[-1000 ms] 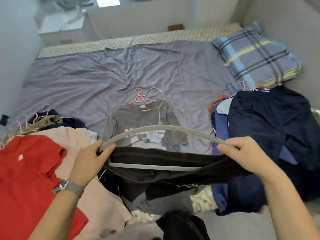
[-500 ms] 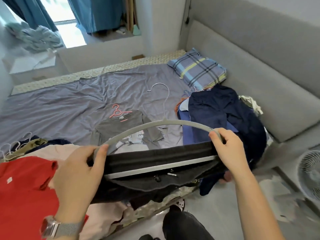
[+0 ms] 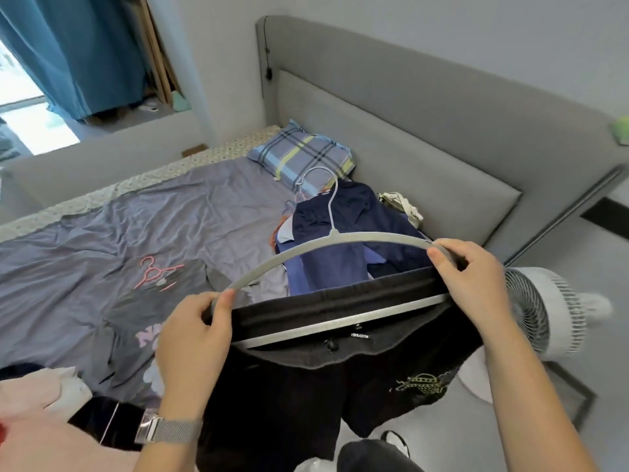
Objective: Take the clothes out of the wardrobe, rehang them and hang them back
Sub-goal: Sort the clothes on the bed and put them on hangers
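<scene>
Both hands gripping grey hanger [image 3: 326, 241], black shorts [image 3: 340, 369] draped over bar

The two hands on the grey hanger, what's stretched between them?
In the head view, between the left hand and right hand run the grey hanger and the black garment draped over its bar.

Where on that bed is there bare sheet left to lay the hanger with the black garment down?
Bare sheet lies between the plaid pillow, the pink hanger and the far edge. The navy clothes pile by the headboard and the near-left clothes are crowded.
</scene>
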Available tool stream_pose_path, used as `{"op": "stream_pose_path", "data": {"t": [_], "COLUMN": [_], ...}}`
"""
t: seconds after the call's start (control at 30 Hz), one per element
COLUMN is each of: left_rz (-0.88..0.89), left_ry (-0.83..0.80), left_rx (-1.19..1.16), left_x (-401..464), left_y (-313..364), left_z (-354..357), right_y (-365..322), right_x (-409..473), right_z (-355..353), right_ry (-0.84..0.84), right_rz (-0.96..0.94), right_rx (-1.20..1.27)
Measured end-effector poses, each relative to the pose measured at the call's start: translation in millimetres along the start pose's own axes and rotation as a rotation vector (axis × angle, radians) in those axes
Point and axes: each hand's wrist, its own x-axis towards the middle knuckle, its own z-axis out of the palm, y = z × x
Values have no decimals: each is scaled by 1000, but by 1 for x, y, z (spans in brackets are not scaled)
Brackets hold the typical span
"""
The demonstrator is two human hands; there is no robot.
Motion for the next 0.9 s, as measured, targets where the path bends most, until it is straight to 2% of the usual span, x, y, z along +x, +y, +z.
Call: {"op": "stream_pose_path", "data": {"t": [0.2,0.33,0.47,0.67,0.8,0.9], "left_rz": [-90,-167,-225,-345,-365,-361], "left_ry": [-43,-60,-47,-45,-112,-131], "left_rx": [-122,-184,-197,-173,-167,-159], "left_x": [-4,4,28,91,125,146], "left_y": [51,70,77,59,48,54], "left_z": [90,127,139,166,182,194], "right_y": [57,84,99,119,135,132], "right_x": [75,129,184,228,256,284], "right_z": [-54,-63,-45,13,34,46], "right_ry": [-51,-106,-298,-529,-593,-553], "right_rz": [-43,-93,132,203,169,168], "right_rx": [-31,-70,-8,88,-36,-34]}}
